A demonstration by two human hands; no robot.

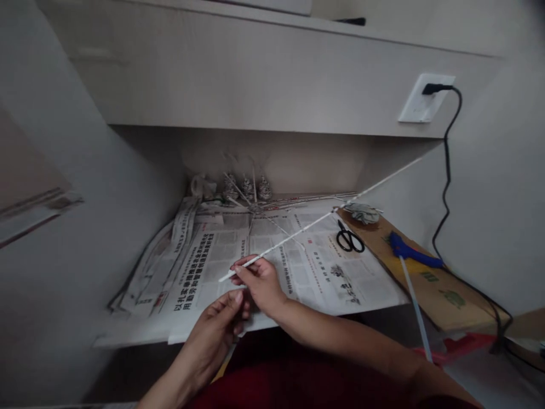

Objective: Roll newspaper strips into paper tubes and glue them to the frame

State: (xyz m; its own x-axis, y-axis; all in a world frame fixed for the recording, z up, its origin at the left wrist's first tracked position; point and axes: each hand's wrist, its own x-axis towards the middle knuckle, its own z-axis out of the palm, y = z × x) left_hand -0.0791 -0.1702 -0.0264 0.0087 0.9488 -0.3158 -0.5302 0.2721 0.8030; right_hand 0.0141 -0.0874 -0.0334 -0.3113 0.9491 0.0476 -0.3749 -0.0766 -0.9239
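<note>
A long, thin rolled newspaper stick slants from near my chest up to the right. My right hand pinches it close to its lower end, between thumb and fingers. Just below and to the left, my left hand is closed with thumb and fingertips together; what it holds, if anything, is hidden. Both hands are above the front part of the spread newspaper. Farther back on the paper lies a spoked piece of thin paper sticks joined at a centre, one stick standing up.
Black-handled scissors lie to the right on the newspaper. A blue glue gun with a long glue stick rests on cardboard, its cord running to a wall socket. Small woven pieces stand at the back; folded newspapers lie left.
</note>
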